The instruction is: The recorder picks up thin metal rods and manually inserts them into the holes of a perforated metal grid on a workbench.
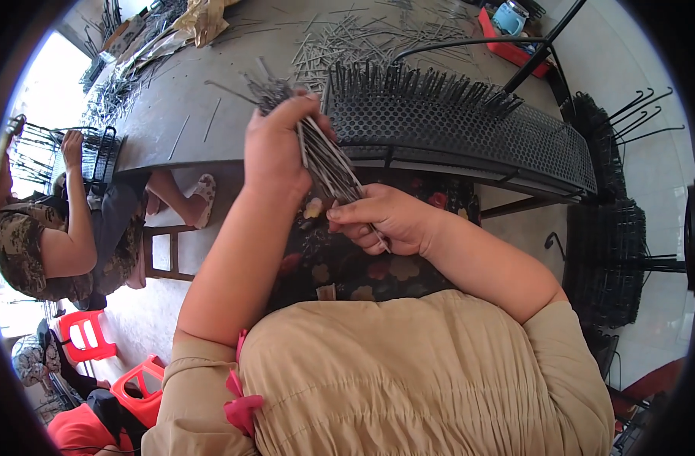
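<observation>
A thick bundle of thin grey metal rods (328, 163) slants across in front of me, its upper end fanning out a little. My left hand (275, 144) is wrapped round the upper part, with one rod sticking out sideways to the left. Lower down, my right hand (385, 216) has its fingers closed about the bottom end of the same bundle. Just beyond and to the right stands a black perforated metal rack (469, 129), with a row of short dark rods (408, 83) upright along it.
Loose rods (378, 42) are heaped on the grey table (233, 83) behind the rack. A red tray (507, 45) holding a blue mug (509, 17) is at the far right. Stacked black wire racks (609, 258) stand to my right. Another person (51, 243) sits at left, near red chairs (89, 334).
</observation>
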### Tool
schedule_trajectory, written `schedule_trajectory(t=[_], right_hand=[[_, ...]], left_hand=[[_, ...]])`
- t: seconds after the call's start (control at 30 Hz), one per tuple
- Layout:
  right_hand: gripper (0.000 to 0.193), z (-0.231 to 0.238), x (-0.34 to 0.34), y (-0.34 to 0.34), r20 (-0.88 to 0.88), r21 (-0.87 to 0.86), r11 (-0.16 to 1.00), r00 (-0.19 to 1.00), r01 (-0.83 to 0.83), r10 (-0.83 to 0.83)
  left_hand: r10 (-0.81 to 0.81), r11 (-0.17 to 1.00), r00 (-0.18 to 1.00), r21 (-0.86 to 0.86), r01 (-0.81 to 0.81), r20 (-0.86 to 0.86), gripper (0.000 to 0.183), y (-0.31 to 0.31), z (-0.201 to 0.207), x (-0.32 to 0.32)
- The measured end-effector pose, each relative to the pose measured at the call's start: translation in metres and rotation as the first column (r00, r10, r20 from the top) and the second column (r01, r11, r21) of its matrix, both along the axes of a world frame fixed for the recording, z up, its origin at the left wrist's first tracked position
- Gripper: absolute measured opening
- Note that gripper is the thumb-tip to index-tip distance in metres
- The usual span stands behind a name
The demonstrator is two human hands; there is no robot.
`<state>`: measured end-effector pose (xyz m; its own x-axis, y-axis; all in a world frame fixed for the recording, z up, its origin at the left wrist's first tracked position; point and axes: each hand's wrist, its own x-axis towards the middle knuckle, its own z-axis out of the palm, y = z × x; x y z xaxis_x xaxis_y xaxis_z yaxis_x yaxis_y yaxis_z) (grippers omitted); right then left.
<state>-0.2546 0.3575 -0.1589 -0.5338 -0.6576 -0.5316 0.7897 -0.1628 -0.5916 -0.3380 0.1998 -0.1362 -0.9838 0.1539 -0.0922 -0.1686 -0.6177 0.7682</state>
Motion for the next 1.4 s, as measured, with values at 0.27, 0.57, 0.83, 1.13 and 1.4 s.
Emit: schedule_trajectory(t=[0.27,0.57,0.83,1.13,1.4], right_hand=[[0.032,0.01,0.016,0.033,-0.272,0.307,0.949,0.949,-0.072,0.16],[0.036,0.038,0.025,0.07,-0.606,0.305,0.95,0.783,0.063,0.142],[0.066,0.021,0.01,0.052,-0.683,0.267,0.945,0.729,0.188,0.048],[0.029,-0.005,0.02,0.016,-0.24,-0.052,0.799,0.769,0.599,-0.592],[0.062,-0.002,0.015,0.005,-0.733,0.065,0.916,0.642,0.395,-0.224]], left_hand=[[-0.026,0.973,0.979,0.231,-0.021,0.201,0.01,-0.024,-0.003,-0.026],[-0.216,0.976,0.951,0.087,0.201,0.222,0.018,-0.015,-0.013,0.028],[-0.298,0.952,0.925,0.001,0.306,0.236,0.025,0.008,-0.034,0.063],[-0.293,0.926,0.94,-0.195,0.324,0.173,0.044,0.018,-0.03,0.079],[-0.307,0.872,0.944,-0.363,0.329,0.119,0.044,0.013,-0.024,0.074]])
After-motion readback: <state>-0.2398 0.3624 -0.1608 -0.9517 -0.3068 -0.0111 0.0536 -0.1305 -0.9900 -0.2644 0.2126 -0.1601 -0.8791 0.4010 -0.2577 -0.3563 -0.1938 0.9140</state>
